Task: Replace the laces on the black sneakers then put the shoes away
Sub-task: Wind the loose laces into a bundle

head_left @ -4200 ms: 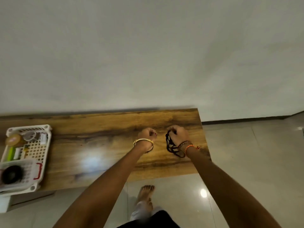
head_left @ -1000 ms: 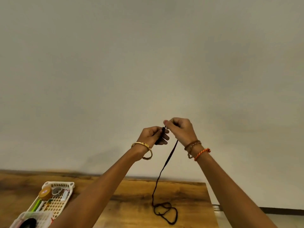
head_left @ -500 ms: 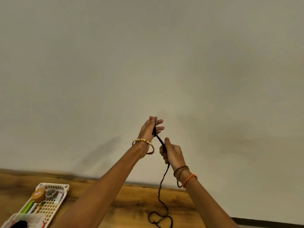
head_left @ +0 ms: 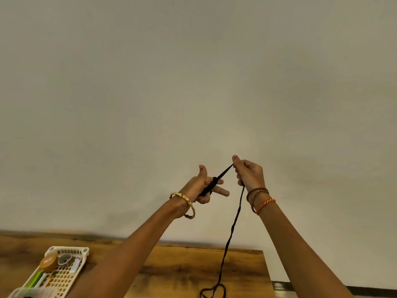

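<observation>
Both hands are up in the middle of the frame against a plain off-white wall [head_left: 193, 82], working a black shoelace [head_left: 235, 222]. The left hand [head_left: 202, 188] has the lace wrapped around a couple of its fingers [head_left: 221, 191], thumb sticking straight up, with those fingers curled onto the dark bundle. From there the lace runs taut, up and to the right, to the right hand [head_left: 249, 175], whose fingertips are pinched together on it near the top. The rest of the lace drops down below the right wrist and ends in a loose loop lying on the wooden table [head_left: 182, 267] at the bottom centre of the frame. There's a gold bangle [head_left: 184, 201] on the left wrist and a few thread bracelets [head_left: 260, 200], one of them orange, on the right. Lower left corner has a white plastic basket [head_left: 62, 274] on the table with small bits in it, hard to make out exactly what. No sneakers visible in this shot.
</observation>
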